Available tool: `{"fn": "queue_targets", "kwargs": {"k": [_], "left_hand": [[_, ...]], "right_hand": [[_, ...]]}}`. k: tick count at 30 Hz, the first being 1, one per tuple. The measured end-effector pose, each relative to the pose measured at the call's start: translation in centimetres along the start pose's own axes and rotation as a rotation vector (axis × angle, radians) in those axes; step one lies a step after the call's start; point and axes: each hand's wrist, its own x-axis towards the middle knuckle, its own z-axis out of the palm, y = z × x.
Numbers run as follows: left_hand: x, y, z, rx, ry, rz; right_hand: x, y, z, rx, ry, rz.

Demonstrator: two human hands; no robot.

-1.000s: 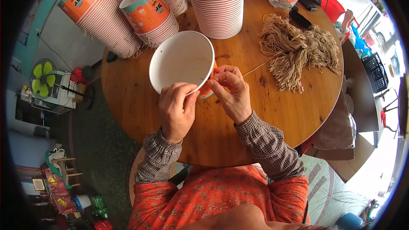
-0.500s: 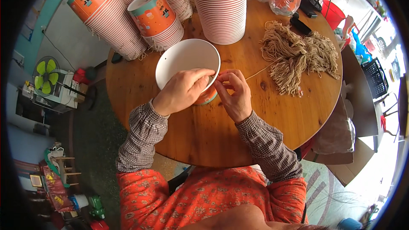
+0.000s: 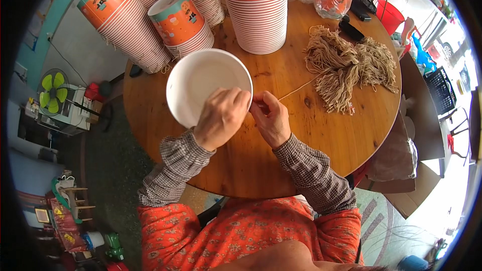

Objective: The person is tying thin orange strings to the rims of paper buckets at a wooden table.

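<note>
A white-lined paper bucket [image 3: 193, 83] is tilted on the round table, its mouth facing up toward me. My left hand [image 3: 223, 116] reaches over the rim into it, fingers closed at the right-hand wall; the fingertips are partly hidden. Just outside that same wall, my right hand [image 3: 271, 119] pinches the end of a thin beige string [image 3: 299, 89]. The string runs across the wood to a loose bundle of cut strings [image 3: 346, 65] on the right. Exactly where the string meets the bucket is covered by my fingers.
A tall stack of orange paper buckets [image 3: 256, 20] stands behind. More stacks with strings attached, one topped by an orange bucket [image 3: 176, 17], lean at the back left. A black object [image 3: 351, 29] lies by the bundle. Cardboard boxes [image 3: 424, 135] stand beyond the table's right edge.
The bucket has shifted left and turned, so its orange outside no longer shows below the rim. My left hand has moved right and deeper over the rim. My right hand has shifted slightly left.
</note>
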Motion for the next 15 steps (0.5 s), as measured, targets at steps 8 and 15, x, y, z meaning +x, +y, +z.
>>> {"fn": "queue_targets", "kwargs": {"k": [8, 15], "left_hand": [[-3.1, -0.8, 3.1, -0.262, 0.190, -0.215], [-3.4, -0.8, 2.7, -0.545, 0.304, -0.264]], "right_hand": [[0.2, 0.9, 0.4, -0.067, -0.137, 0.041], [0.6, -0.2, 0.2, -0.092, -0.129, 0.013]]}}
